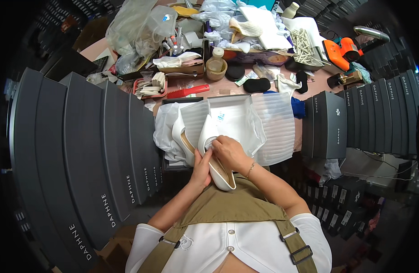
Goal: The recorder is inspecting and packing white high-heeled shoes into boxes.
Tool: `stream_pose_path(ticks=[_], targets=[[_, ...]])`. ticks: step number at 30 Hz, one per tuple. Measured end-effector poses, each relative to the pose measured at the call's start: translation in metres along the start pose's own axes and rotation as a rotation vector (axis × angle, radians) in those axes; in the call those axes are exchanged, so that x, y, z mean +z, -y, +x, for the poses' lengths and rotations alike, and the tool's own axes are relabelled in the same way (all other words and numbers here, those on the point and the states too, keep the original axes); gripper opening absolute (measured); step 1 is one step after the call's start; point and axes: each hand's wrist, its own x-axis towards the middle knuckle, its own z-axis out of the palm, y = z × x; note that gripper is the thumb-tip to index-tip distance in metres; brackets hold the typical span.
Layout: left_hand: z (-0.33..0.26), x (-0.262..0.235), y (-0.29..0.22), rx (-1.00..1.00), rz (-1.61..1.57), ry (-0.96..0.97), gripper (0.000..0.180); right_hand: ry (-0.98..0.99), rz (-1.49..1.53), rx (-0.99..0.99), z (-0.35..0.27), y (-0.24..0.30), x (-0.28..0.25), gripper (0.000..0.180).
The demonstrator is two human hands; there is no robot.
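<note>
A white pointed shoe [206, 130] lies in front of my body, toe pointing away and heel toward me. My left hand [201, 170] is wrapped round its left side, thumb along the rim. At the shoe's opening, the bent fingers of my right hand [228, 152] pinch crumpled white paper [209, 142] in the toe part. The matching white shoe [178, 131] rests just to the left, on white tissue paper [163, 126]. Beneath and beyond both is an open shoe box lined with white paper [234, 119]. A ribbed translucent foam sheet [277, 123] spreads over its right side.
Dark grey shoe boxes [86, 159] wall in the left; more boxes [330, 123] line the right. Across the table's far side lie a red-handled brush [189, 91], a pump bottle [217, 63], black oval pads [257, 85], white sticks [302, 45], an orange tool [335, 53] and crumpled bags [134, 34].
</note>
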Motion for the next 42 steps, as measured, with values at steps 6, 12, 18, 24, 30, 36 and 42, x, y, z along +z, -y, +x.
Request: stream_pose_path(ticks=[6, 12, 18, 24, 30, 36, 42], targets=[[0.0, 0.006, -0.009, -0.039, 0.106, 0.104, 0.061, -0.201, 0.246, 0.179, 0.002, -0.007, -0.01, 0.067], [-0.008, 0.014, -0.004, -0.164, 0.091, 0.253, 0.068, 0.022, 0.512, 0.263, -0.01, -0.019, -0.037, 0.106], [-0.014, 0.012, 0.004, -0.168, 0.15, 0.201, 0.057, -0.1, 0.363, 0.292, -0.006, -0.021, -0.026, 0.09], [-0.001, 0.009, 0.008, -0.171, 0.111, 0.15, 0.051, 0.03, 0.244, 0.348, 0.017, -0.024, -0.029, 0.079], [0.037, -0.018, -0.046, -0.432, -0.125, 0.354, 0.038, -0.08, 0.875, 0.243, 0.016, -0.005, -0.064, 0.079], [0.023, 0.003, -0.07, -0.525, -0.598, 0.628, 0.055, 0.195, 0.754, 0.175, -0.033, 0.022, -0.069, 0.046], [0.036, 0.003, -0.053, -0.606, -0.753, 0.86, 0.069, 0.02, 0.779, 0.129, -0.035, 0.049, -0.053, 0.019]])
